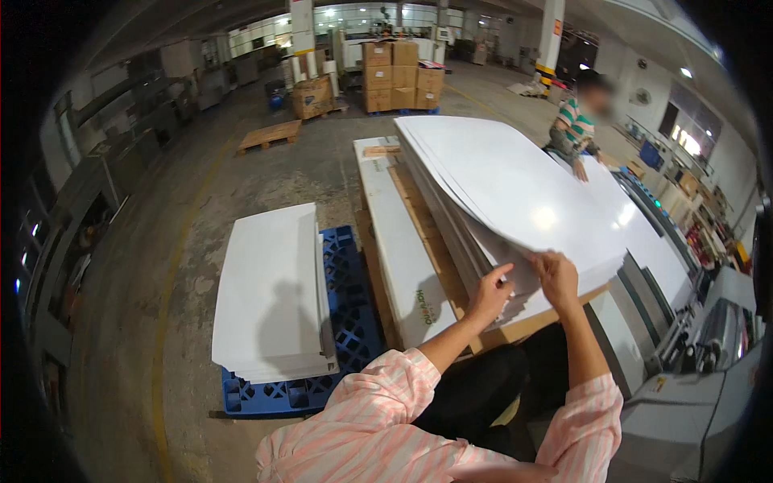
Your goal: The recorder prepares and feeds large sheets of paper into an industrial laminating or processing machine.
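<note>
A tall stack of large glossy white sheets [499, 169] stands in front of me, its near left corner lifted and curling upward. My right hand [557, 278] pinches the raised near edge of the top sheets, fingers closed on it. Just left of it, my left hand [489, 298] is beside the gap under the lifted edge, index finger stretched out and thumb apart. Nothing shows in its grip; its other fingers are partly hidden. Lower sheets with uneven edges lie beneath, on a wooden board [527, 324].
A lower white stack [266, 290] sits on a blue plastic pallet [351, 282] to the left. A long white panel [400, 249] lies between the stacks. A co-worker [578, 121] touches sheets at the far right. Machinery [676, 402] stands near right; cartons [392, 76] stand behind.
</note>
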`<state>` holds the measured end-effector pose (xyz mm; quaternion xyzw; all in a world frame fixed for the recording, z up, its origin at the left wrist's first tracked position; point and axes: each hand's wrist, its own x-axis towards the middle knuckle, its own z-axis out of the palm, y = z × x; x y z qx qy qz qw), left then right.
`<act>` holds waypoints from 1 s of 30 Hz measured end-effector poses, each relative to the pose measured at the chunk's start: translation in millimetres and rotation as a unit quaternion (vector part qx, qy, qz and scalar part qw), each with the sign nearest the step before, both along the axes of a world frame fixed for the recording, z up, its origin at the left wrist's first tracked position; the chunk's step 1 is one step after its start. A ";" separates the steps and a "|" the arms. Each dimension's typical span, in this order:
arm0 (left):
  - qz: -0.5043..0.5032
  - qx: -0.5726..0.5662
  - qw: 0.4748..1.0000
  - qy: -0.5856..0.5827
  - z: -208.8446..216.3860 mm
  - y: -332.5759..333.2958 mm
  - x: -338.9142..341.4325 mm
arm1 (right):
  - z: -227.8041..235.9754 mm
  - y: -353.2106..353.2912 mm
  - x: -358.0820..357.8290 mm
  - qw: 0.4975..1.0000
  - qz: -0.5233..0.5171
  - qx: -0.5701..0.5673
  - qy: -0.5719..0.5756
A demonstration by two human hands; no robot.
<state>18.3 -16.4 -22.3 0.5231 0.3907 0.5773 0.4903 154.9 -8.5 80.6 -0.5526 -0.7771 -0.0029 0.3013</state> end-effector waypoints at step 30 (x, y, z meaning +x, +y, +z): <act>-0.100 -0.059 0.962 -0.247 -2.4 1.4 -9.0 | -22.9 -0.7 -13.5 0.996 -0.022 -0.084 0.030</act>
